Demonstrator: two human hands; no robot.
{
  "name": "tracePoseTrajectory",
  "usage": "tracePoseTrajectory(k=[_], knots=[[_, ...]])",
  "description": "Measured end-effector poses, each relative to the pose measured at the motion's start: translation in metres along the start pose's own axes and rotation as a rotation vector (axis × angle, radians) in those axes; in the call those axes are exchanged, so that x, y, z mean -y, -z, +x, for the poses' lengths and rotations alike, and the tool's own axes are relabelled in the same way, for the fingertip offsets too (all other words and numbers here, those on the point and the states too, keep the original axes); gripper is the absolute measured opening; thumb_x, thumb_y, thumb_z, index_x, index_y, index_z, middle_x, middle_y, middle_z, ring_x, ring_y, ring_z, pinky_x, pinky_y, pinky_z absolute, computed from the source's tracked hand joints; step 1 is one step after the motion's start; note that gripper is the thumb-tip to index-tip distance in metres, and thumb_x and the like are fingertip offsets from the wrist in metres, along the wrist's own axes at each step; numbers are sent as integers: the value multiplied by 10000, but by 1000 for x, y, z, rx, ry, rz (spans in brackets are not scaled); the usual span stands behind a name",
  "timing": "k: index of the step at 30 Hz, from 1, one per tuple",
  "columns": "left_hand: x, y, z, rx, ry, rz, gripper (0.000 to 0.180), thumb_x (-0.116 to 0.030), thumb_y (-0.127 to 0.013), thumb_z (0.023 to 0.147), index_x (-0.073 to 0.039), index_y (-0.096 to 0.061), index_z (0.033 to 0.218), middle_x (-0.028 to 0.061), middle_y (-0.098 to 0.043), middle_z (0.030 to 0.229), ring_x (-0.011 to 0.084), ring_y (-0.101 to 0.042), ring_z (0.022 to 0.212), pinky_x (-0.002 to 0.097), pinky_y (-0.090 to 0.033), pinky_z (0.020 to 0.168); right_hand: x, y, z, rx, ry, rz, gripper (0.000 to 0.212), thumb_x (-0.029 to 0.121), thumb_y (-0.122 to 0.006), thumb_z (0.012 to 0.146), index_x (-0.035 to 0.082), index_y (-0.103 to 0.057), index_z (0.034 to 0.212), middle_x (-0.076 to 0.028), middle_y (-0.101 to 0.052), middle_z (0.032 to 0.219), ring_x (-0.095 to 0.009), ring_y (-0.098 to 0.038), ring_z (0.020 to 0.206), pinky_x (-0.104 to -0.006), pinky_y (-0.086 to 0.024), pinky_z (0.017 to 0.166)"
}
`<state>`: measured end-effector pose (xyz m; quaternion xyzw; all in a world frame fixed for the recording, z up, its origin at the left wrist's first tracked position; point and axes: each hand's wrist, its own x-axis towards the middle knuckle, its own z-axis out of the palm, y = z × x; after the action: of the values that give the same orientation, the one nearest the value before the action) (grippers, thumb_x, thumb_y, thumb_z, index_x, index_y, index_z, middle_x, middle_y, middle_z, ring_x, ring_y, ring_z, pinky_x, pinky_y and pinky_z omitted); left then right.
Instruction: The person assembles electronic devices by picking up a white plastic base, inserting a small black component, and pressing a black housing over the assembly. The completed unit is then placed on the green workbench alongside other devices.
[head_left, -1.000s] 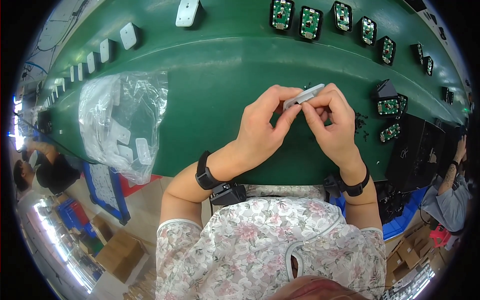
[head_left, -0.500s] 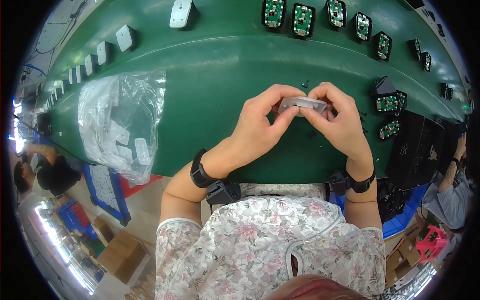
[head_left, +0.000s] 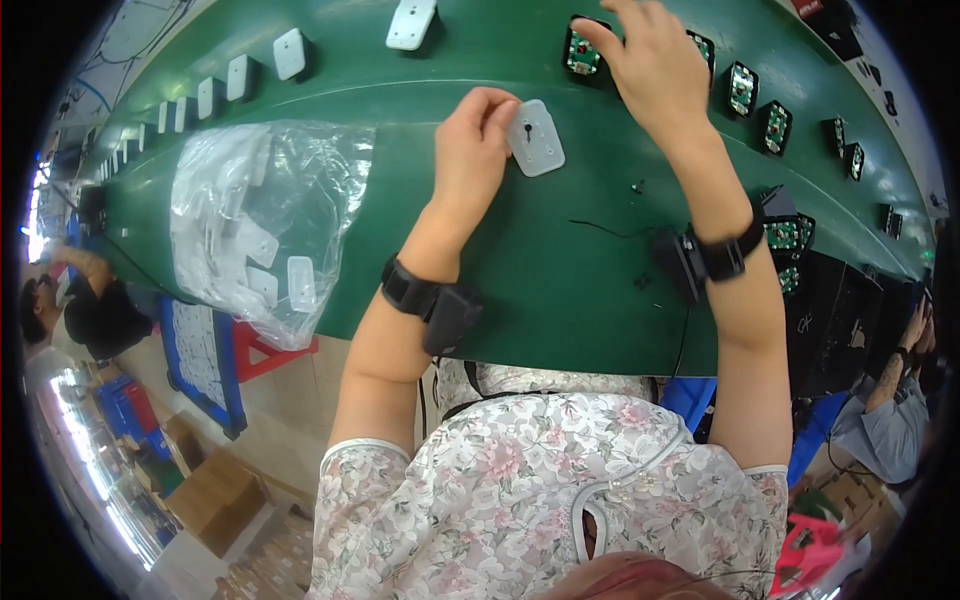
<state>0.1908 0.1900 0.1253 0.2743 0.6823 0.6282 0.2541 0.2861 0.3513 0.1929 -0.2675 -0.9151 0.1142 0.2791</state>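
In my left hand is a light-grey plastic cover with rounded corners and small holes, pinched at its left edge. A small dark piece shows on the face of that cover. My right hand is stretched over the far side of the green table, its thumb and fingers apart. Nearest to that thumb is a black housing with a green circuit board; I cannot tell whether they touch. Another board housing is partly hidden behind the right hand.
More board housings stand along the far right. White-topped housings line the far left. A clear plastic bag of covers lies left of my left arm. Small black screws lie on the green table. At right sits a black box.
My hands have parted. The cover stays in the left hand, now tilted face up and farther left. My right hand has let go of it and moved away toward the far board housings.
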Motion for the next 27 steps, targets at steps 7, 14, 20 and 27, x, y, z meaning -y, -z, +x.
tracePoseTrajectory(k=[7, 14, 20, 27], knots=[[3, -8, -4, -88, -392, 512, 274, -243, -670, 852, -15, -605, 990, 145, -536, 943, 299, -573, 775, 369, -494, 666, -6, -40, 44, 389, -35, -446, 490, 485, -654, 790, 43, -651, 1001, -151, -671, 885, -309, -624, 922, -454, -459, 752], [-11, -23, -31, -12, -421, 1043, 684, -366, -789, 681, 16, -492, 1164, 131, -499, 949, 288, -503, 902, 374, -440, 782, -8, 7, -20, 54, 0, 236, 336, 196, -713, 806, 38, -604, 1081, -57, -608, 930, -136, -579, 823, -270, -476, 745], [-2, -9, -25, -7, -572, 953, 545, -101, -732, 728, -28, -492, 1212, 97, -549, 1133, 289, -497, 1049, 393, -419, 850, -27, 34, -89, 226, -21, 170, 338, 106, -697, 788, 35, -596, 1103, -113, -625, 1042, -245, -617, 964, -309, -467, 881], [0, 14, -15, 212, -610, 733, 513, 23, -607, 784, -77, -501, 1276, 101, -597, 1138, 274, -532, 1100, 398, -414, 895, -16, 30, -83, 153, 27, 331, 351, 50, -674, 802, 40, -606, 1146, -127, -630, 1112, -275, -607, 1034, -345, -459, 917]])
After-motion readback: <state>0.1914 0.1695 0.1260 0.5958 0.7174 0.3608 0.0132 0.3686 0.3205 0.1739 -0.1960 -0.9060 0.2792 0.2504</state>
